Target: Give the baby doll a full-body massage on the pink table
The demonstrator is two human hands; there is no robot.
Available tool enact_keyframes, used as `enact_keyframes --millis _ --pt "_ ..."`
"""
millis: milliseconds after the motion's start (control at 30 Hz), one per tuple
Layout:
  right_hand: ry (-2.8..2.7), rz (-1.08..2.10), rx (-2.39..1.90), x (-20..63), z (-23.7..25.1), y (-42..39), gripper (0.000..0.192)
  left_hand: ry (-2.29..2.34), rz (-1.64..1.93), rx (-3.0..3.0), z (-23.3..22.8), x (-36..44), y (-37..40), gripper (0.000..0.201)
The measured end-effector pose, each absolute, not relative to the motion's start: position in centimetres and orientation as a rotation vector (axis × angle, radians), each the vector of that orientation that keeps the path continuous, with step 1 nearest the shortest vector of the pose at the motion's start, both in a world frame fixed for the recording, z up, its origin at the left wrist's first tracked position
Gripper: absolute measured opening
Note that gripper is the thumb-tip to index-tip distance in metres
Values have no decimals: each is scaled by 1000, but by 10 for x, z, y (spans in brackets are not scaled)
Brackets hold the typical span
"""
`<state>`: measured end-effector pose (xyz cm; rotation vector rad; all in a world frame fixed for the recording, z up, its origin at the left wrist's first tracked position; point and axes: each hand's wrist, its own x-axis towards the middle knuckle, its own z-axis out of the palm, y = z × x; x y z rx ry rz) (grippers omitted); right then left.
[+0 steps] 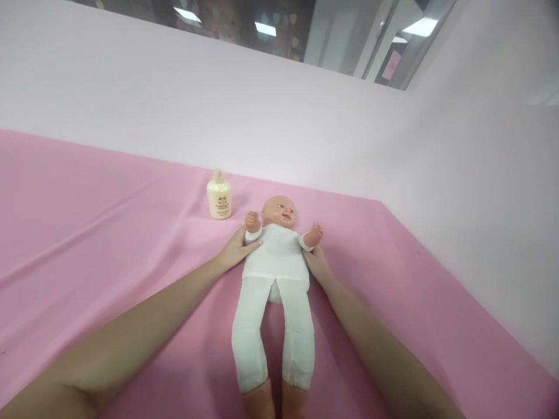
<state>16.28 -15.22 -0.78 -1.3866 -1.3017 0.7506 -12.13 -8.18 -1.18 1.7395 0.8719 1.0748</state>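
Observation:
A baby doll (279, 250) with a bald head and a white cloth body lies face up, its head away from me and its feet toward me. My left hand (236, 249) holds the doll's side below its arm, the thumb lying on the chest and the fingers partly hidden. On the opposite side, my right hand (318, 263) grips the doll just below its other arm. Most of the right fingers are hidden by the doll. Beyond my left hand stands a pale yellow bottle (219, 198) with dark print and a light top.
A pink cloth (131, 233) with some creases covers the surface under the doll. White walls (218, 116) rise at the back and on the right. Higher up, a window (244, 23) shows reflected ceiling lights.

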Motion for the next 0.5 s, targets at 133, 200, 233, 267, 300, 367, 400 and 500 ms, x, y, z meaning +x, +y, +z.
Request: enact_keyframes --millis 133,200,233,267,300,367,400,500 --pt "-1412 712 -1326 164 -10 -151 43 849 1106 1898 -12 -122 -80 57" --pt "-1465 672 -1280 166 -13 -149 45 864 1114 1977 -13 -123 -79 53" --pt "-1480 657 -1265 167 -15 -148 47 872 1112 2002 -13 -123 -80 51" --pt "-1491 649 -1258 168 -17 -147 47 875 1107 2018 -13 -123 -80 50" --pt "-1495 647 -1257 168 -18 -147 48 873 1105 2030 -12 -123 -80 48" --pt "-1497 651 -1261 168 -18 -146 48 860 1104 2051 -12 -122 -80 46" --pt "-1492 650 -1263 168 -18 -147 48 855 1109 2054 -12 -122 -80 46" --pt "-1446 690 -1279 167 -16 -147 46 835 1130 2019 -13 -120 -79 49"
